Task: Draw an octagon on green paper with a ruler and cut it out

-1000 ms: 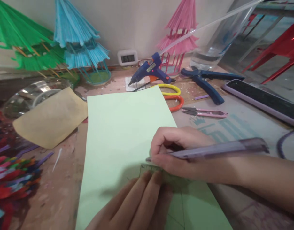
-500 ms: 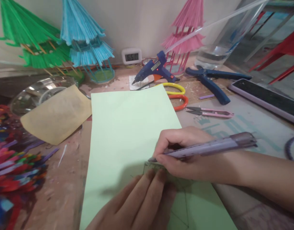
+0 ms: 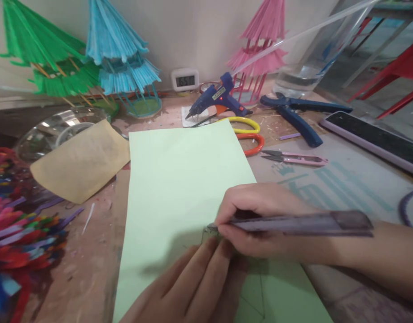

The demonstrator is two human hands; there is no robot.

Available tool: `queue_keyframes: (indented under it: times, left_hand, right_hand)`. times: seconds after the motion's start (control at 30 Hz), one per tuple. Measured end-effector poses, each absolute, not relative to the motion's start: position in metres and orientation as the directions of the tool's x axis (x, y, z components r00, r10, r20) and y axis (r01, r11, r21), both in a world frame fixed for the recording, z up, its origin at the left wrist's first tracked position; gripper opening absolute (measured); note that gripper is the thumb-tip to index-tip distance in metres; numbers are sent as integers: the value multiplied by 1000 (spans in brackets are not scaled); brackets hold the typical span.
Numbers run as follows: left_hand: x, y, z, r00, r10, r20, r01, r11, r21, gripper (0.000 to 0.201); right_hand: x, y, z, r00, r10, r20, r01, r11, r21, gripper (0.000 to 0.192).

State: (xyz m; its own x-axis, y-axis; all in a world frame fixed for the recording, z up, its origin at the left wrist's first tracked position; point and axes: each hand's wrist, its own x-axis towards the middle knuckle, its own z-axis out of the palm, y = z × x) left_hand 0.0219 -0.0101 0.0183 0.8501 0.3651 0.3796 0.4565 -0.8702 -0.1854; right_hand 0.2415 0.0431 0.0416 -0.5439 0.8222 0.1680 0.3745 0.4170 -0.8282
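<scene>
A pale green sheet of paper point(image 3: 179, 175) lies before me, with thin dark lines drawn on its lower part. My right hand point(image 3: 257, 220) pinches a purple-grey pen point(image 3: 304, 223), its tip at the paper just above my left fingertips. The pen is slightly blurred and leans far over to the right. My left hand point(image 3: 193, 282) rests on the sheet with fingers stretched out, pressing it down. Small dark marks show between the pen tip and those fingertips; what lies under the left hand is hidden.
Behind the sheet are scissors point(image 3: 249, 143), a blue glue gun point(image 3: 213, 96), blue pliers point(image 3: 299, 119) and pink thread snips point(image 3: 299, 159). A phone point(image 3: 378, 141) lies right. Sandpaper-like tan sheet point(image 3: 80, 161) and colourful fuzzy strips point(image 3: 28, 233) are left. Green, blue and pink umbrella-like models point(image 3: 117, 36) stand behind.
The pen's back end has swung down and to the right, so the pen lies flatter. My right hand has shifted slightly down. My left hand stays in place.
</scene>
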Motion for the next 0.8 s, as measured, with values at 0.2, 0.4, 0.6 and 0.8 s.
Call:
queue_keyframes:
  times: [0.2, 0.4, 0.6, 0.8]
  left_hand:
    - [20, -9, 17, 846, 364, 390, 455, -874, -169, 46]
    - [18, -10, 19, 863, 369, 345, 445, -878, -175, 44]
    - [18, -11, 18, 860, 388, 331, 455, -878, -152, 42]
    - [20, -10, 18, 859, 380, 343, 452, -877, -162, 44]
  right_hand:
    - [243, 40, 40, -576, 762, 298, 337, 553, -763, 13]
    - [242, 39, 40, -497, 839, 220, 374, 436, -819, 11]
    - [242, 42, 34, -510, 795, 329, 329, 534, -779, 11]
    - [241, 43, 34, -491, 817, 302, 328, 495, -804, 11]
